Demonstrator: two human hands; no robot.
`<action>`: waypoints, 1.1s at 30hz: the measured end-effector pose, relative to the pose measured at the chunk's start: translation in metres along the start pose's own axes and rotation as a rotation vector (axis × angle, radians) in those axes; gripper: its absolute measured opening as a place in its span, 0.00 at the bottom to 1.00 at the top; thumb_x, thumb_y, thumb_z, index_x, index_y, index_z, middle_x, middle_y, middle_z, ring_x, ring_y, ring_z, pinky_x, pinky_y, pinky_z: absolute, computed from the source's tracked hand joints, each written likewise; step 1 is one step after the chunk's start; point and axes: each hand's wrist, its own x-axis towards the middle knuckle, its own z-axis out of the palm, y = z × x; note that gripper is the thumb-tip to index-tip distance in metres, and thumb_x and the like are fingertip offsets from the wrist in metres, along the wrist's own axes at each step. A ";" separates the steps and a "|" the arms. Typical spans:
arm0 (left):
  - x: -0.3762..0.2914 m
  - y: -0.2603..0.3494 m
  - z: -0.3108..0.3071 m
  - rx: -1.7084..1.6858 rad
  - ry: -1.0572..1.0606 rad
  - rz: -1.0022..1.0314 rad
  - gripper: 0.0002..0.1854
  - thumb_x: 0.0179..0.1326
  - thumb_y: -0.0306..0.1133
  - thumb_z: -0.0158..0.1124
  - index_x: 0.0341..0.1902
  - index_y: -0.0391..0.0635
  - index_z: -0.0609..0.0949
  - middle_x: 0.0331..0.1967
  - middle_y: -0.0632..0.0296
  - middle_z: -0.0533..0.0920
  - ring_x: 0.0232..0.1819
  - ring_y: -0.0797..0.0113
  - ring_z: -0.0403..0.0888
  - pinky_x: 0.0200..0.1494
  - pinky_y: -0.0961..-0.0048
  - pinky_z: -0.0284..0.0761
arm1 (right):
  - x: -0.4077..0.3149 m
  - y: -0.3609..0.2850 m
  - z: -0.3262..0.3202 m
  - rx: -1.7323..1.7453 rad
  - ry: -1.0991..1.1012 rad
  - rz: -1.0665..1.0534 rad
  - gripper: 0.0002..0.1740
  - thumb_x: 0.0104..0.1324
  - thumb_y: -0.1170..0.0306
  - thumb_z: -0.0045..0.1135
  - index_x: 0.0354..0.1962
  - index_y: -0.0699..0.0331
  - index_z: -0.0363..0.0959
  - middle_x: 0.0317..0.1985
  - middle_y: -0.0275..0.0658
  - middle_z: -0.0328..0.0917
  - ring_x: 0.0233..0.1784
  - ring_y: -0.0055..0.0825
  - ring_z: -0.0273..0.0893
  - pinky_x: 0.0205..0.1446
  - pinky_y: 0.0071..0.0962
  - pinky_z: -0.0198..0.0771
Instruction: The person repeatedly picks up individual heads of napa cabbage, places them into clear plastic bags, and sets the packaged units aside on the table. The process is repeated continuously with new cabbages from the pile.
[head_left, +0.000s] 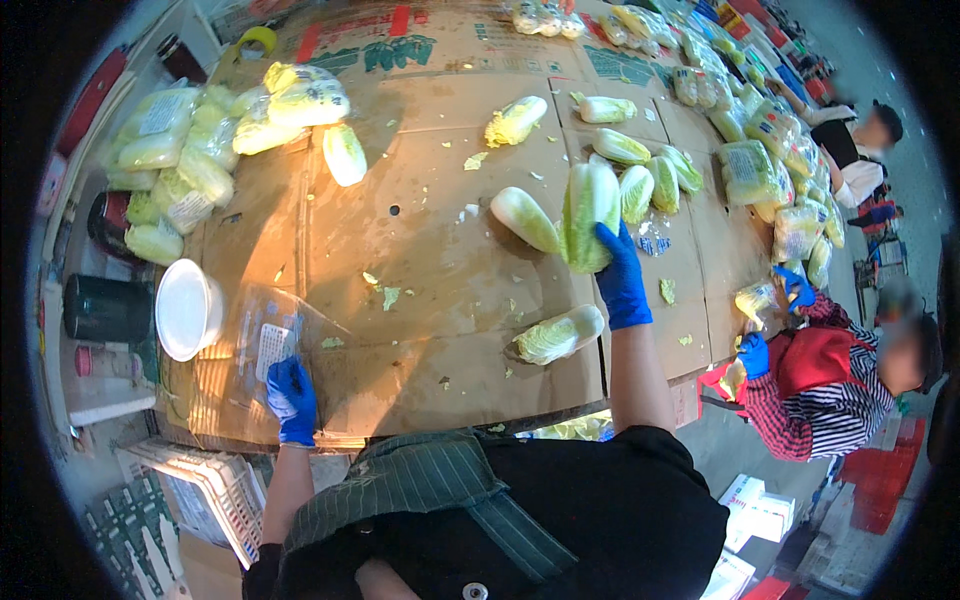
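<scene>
My right hand (624, 281), in a blue glove, grips a large napa cabbage (591, 217) above the cardboard-covered table. My left hand (291, 394), also gloved in blue, is at the near left edge and pinches a clear plastic bag (274, 337) that bears a white printed label. One napa cabbage (525, 217) lies just left of the held one, and another napa cabbage (561, 334) lies nearer to me. Several small cabbages (636, 193) lie beyond my right hand, near a clear wrapper with blue print (654, 244).
Bagged cabbages are piled at the left (180, 150) and along the right (750, 172). A white bowl (187, 310) stands at the left edge, with a roll of yellow tape (257, 41) farther back. A gloved co-worker (810, 375) handles cabbage at the right. Leaf scraps dot the cardboard (420, 262).
</scene>
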 end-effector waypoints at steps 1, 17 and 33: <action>0.002 0.003 -0.001 0.001 -0.014 -0.005 0.08 0.56 0.23 0.58 0.41 0.44 0.77 0.31 0.55 0.75 0.32 0.53 0.74 0.35 0.63 0.71 | -0.002 -0.004 0.004 0.208 -0.080 0.020 0.35 0.62 0.68 0.55 0.65 0.64 0.54 0.58 0.45 0.67 0.56 0.36 0.73 0.60 0.34 0.68; 0.002 0.010 -0.017 -0.105 -0.083 -0.243 0.10 0.53 0.33 0.61 0.40 0.53 0.80 0.34 0.55 0.78 0.36 0.47 0.78 0.36 0.56 0.76 | -0.034 0.102 0.421 -0.865 -1.034 -0.497 0.39 0.50 0.66 0.70 0.59 0.59 0.62 0.53 0.44 0.73 0.57 0.33 0.72 0.57 0.31 0.68; 0.041 0.020 -0.074 -0.211 -0.125 -0.207 0.12 0.55 0.33 0.59 0.44 0.51 0.78 0.36 0.52 0.81 0.36 0.49 0.80 0.36 0.60 0.77 | -0.079 0.055 0.350 -0.477 -0.678 -0.217 0.24 0.55 0.73 0.63 0.50 0.65 0.70 0.45 0.38 0.76 0.48 0.26 0.74 0.52 0.27 0.71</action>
